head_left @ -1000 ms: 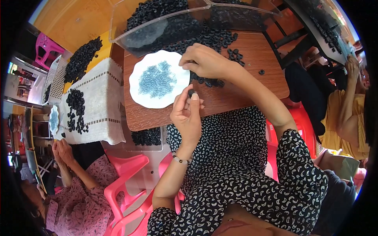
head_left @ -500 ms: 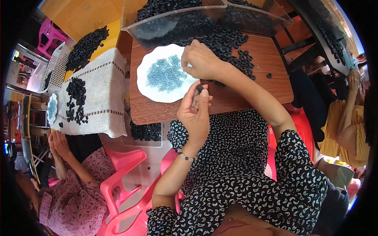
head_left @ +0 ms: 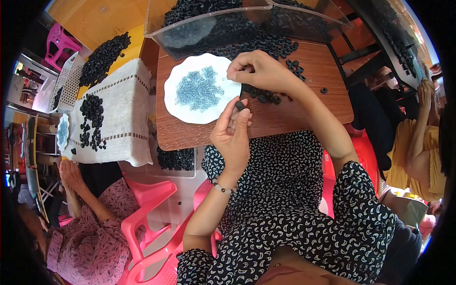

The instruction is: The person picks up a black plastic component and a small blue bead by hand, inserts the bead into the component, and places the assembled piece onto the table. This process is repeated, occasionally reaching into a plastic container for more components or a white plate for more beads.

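My left hand (head_left: 232, 135) is closed in a pinch, thumb and fingers around a small black cylindrical piece (head_left: 240, 106) at the right front of the white scalloped plate (head_left: 171, 104). Tiny bluish-grey beads (head_left: 198, 90) lie spread over the middle of that plate. Above its right rim, my right hand (head_left: 263, 71) has thumb and forefinger pressed together. Whatever sits between those fingertips is too small to make out. Loose black ring-shaped pieces (head_left: 266, 96) lie on the brown table (head_left: 304, 111) below the right hand.
A clear plastic bin (head_left: 209, 35) full of black pieces stands at the table's back. On the left, a cloth-covered table (head_left: 121, 111) holds more pieces, with a co-worker's hands (head_left: 71, 175) near it. A pink chair (head_left: 152, 192) stands between us. Another person's arm (head_left: 420, 128) shows at right.
My right hand has moved right, away from the beads, uncovering the plate's right rim and some black pieces. My left hand has shifted slightly left, still pinching its piece.
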The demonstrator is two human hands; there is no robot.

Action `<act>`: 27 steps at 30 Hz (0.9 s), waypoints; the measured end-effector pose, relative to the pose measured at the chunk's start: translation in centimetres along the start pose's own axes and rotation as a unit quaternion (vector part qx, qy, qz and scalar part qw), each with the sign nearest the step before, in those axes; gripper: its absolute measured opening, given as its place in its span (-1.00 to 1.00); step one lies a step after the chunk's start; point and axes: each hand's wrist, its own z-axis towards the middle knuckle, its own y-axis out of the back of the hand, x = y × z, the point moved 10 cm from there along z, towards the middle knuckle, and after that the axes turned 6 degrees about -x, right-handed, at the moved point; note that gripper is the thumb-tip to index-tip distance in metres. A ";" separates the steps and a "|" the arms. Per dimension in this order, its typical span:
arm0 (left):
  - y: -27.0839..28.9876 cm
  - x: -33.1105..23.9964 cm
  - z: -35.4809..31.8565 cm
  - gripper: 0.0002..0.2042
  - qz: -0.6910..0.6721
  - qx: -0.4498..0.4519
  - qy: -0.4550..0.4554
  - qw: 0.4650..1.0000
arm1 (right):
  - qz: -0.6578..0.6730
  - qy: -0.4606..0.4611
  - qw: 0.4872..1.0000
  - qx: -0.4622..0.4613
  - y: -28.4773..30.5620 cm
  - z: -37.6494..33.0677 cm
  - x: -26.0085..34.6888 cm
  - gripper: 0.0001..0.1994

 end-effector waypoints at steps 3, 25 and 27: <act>0.2 0.1 0.0 -0.61 0.027 0.003 -0.019 0.999 | 0.098 -0.061 0.993 0.037 1.2 -1.4 0.7 -0.75; -0.6 1.5 0.3 -0.80 -0.195 0.020 0.162 0.967 | 0.243 -0.102 0.963 0.055 1.3 -5.2 2.2 -0.81; -0.9 1.7 0.1 -0.78 -0.196 0.039 0.168 0.965 | 0.199 -0.111 0.970 0.082 1.4 -6.3 3.1 -0.90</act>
